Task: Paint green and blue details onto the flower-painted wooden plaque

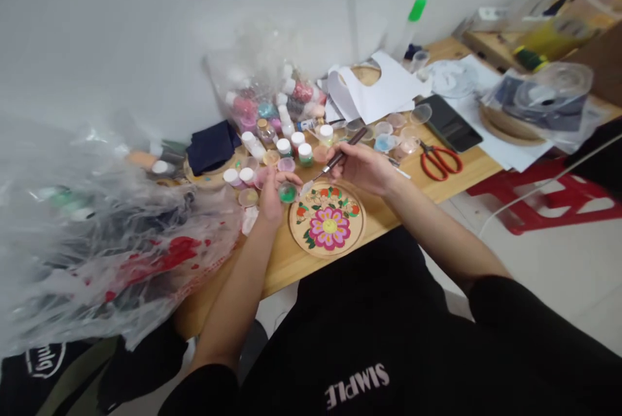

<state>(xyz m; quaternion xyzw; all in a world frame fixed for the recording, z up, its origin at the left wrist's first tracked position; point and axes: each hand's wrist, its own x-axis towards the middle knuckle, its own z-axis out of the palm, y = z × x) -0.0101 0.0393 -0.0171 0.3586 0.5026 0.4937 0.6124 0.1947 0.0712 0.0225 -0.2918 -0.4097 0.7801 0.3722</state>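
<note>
My left hand (273, 194) is closed on a small clear cup of green paint (287, 193), held at the upper left edge of a round wooden board (358, 229). On that board is a pink and purple flower (329, 228) with a yellow centre, along with orange blossoms and green leaves. Pinched in my right hand (362, 168) is a small palette knife (346, 148) with a dark handle. Its thin metal blade points down and left, with the tip close to the cup; whether they touch I cannot tell.
White-capped jars (297, 139) and open cups (383, 142) crowd the table behind my hands. Red-handled pliers (441, 162) and a dark phone (448, 123) lie at the right. A big plastic bag (121, 241) covers the left end. A red stool (529, 199) stands beyond the right edge.
</note>
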